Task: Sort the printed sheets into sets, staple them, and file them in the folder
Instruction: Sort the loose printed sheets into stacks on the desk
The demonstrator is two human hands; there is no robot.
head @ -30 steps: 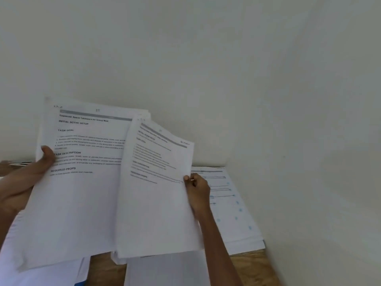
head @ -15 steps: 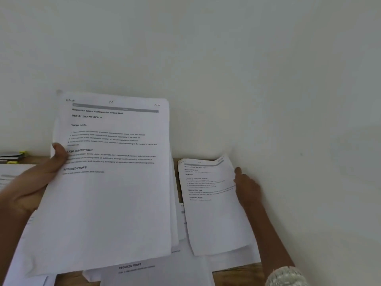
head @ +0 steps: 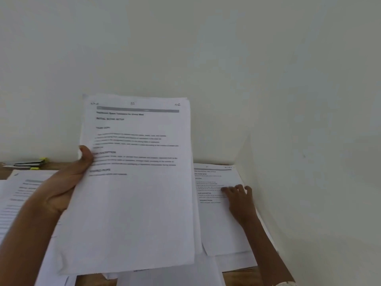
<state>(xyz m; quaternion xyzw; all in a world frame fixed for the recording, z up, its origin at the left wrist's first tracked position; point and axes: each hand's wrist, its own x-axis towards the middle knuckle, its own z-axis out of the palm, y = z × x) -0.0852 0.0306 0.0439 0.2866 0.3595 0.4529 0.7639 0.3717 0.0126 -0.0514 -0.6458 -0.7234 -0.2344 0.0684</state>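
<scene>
At frame centre, raised off the table (head: 241, 274): stack (head: 134, 203) of printed sheets, near upright, top page facing the camera. Print is blurred; a grey bar and bold headings show. Handwritten marks along the top edge, unreadable.

Left hand (head: 61, 188), at 9 o'clock of the stack, grasps its left edge. Thumb (head: 86, 154) lies on the front page; the fingers behind are hidden by paper.

Right hand (head: 240, 200), at 3 o'clock of the stack and lower, is down on the table. It is released: fingers lie spread on a single sheet (head: 218, 223), tips on the printed lines, nothing pinched. Slight blur over the fingertips.

That sheet lies on top of a pile (head: 237, 262) in the corner where the table meets the wall (head: 309, 100); the pile's edges show under it at 5 o'clock.

Loose sheets (head: 18, 201) lie flat at 8 o'clock, partly behind the left forearm. More paper (head: 171, 275) shows at 6 o'clock, under the stack's lower edge.

Bare wood shows only in strips at 5 and 7 o'clock.

At 9 o'clock, against the wall: dark flat items (head: 26, 163) with yellow ends. Kind cannot be told.
</scene>
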